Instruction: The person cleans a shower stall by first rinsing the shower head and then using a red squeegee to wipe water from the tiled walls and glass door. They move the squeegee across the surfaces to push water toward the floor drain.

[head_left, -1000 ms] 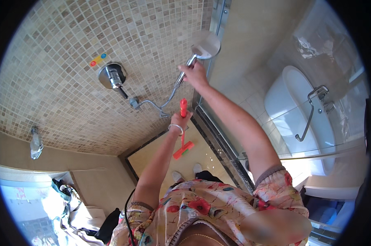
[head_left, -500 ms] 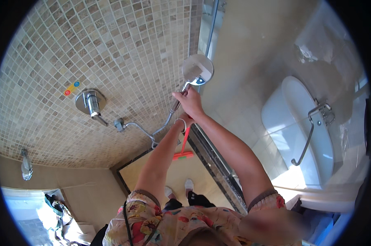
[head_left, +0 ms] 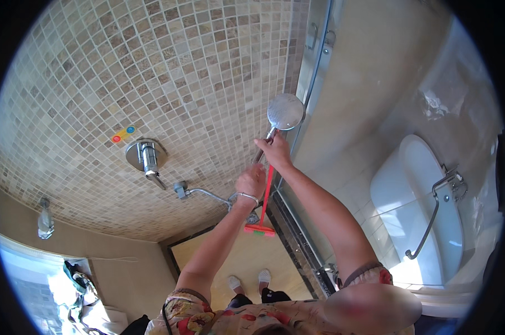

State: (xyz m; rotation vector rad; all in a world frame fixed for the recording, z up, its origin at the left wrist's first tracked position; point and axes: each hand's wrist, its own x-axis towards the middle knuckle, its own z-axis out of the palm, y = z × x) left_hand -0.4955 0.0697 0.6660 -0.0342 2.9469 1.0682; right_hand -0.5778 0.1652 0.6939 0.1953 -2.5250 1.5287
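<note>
The beige and brown mosaic tile wall [head_left: 168, 72] fills the far and left of your view, and the glass shower door with its metal frame [head_left: 314, 72] runs up the middle. On the right sits a white oval washbasin [head_left: 414, 206] with a curved chrome bar [head_left: 431, 218] over it; you cannot tell whether anything lies in it. The cream shower floor [head_left: 235, 268] is below, with your feet on it. On the wall sit a round chrome mixer valve [head_left: 146, 156] and, to its right, a chrome hose outlet [head_left: 181, 188].

Your right hand [head_left: 274, 152] is closed around the handle of the round chrome shower head [head_left: 285, 111], held up just beside the door frame. Your left hand [head_left: 251, 181], just below, is curled shut; its fingers [head_left: 258, 173] appear to grip the red-handled scrubbing brush [head_left: 262, 220], whose bristled end hangs below your wrist.
</note>
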